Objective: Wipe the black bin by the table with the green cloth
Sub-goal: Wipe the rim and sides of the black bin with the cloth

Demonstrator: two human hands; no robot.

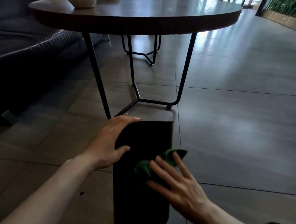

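At the far left a dark sofa [20,41] runs along the floor's left edge, its front in deep shadow. Right of it the left hand [109,144] lies spread over the upper left side of the black bin [144,194], fingers reaching across the top left corner and thumb pressed onto the near face; its grip is open and flat, bracing rather than clasping. The bin is a tall, matte, plain black box with rounded corners, standing on the tiled floor [238,124] just in front of the nearest foot of the round bench [139,18], its near face so dark that no marks or texture can be made out. The bench's thin black wire legs [99,80] splay out behind the bin, one leg ending right beside the left hand's fingertips. On the bench's far left edge sits a pale rounded pot [83,1], cut off by the frame. Against the bin's right side, the green cloth [145,168] is bunched in folds under the right hand [178,184], whose fingers are spread and slightly blurred; its grip is open, palm pressing the cloth to the bin. To the right the floor stretches bare and glossy, well clear up to a green hedge [285,0] at the far right corner.
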